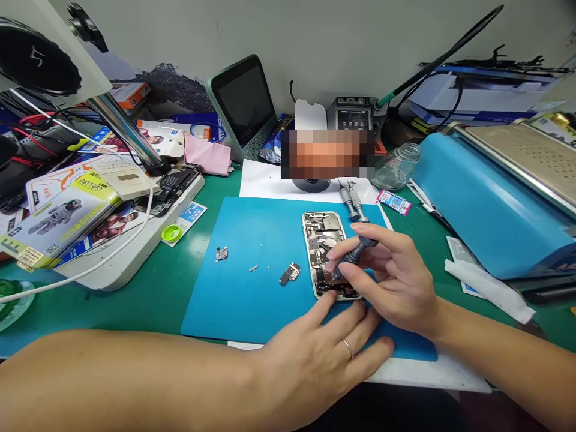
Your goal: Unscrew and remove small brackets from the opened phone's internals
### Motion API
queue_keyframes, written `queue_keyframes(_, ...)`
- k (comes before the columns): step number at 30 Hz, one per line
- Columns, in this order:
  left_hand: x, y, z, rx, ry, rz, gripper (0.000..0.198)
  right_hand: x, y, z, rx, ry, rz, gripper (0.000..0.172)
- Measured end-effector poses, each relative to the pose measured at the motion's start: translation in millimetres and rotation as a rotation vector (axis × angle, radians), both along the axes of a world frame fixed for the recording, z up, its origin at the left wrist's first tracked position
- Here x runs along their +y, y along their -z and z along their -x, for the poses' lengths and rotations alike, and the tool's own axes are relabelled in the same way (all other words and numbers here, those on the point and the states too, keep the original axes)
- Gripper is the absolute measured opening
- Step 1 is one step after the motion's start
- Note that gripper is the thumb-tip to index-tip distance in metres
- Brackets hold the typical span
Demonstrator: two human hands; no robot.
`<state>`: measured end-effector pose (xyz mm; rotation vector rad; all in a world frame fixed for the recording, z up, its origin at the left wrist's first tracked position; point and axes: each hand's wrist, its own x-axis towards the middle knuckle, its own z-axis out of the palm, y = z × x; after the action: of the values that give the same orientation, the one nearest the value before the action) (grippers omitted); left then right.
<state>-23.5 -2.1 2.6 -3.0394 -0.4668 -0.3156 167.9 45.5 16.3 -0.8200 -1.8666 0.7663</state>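
Observation:
An opened phone (pixel 323 240) lies face-up on a blue work mat (pixel 252 282), its inner parts showing. My right hand (pixel 396 282) is closed round a small dark screwdriver (pixel 355 255), whose tip touches the phone's lower part. My left hand (pixel 324 354) lies flat on the mat just below the phone, fingers stretched out, a ring on one finger, the fingertips at the phone's bottom edge. Small removed parts (pixel 290 273) (pixel 221 254) lie on the mat to the left of the phone.
Two more screwdrivers (pixel 353 204) lie above the phone. A glass jar (pixel 398 165) and a blue roller machine (pixel 486 204) stand at the right. At the left are a microscope stand base (pixel 130 252), boxes and a green cap (pixel 171 233). A tablet (pixel 245 108) leans at the back.

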Motion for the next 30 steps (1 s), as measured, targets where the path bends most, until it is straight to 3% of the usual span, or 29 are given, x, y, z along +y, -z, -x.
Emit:
queue_keyframes(18,-1,2.7,-1,-0.023,-0.017,-0.033,0.05,0,-2.7,-1,0.011,0.011,-0.017,0.064)
queue_keyframes(30,8,-3.1,-3,-0.059,0.053,-0.088,0.049,3,-2.3,-4,0.038,0.04,-0.136,0.057)
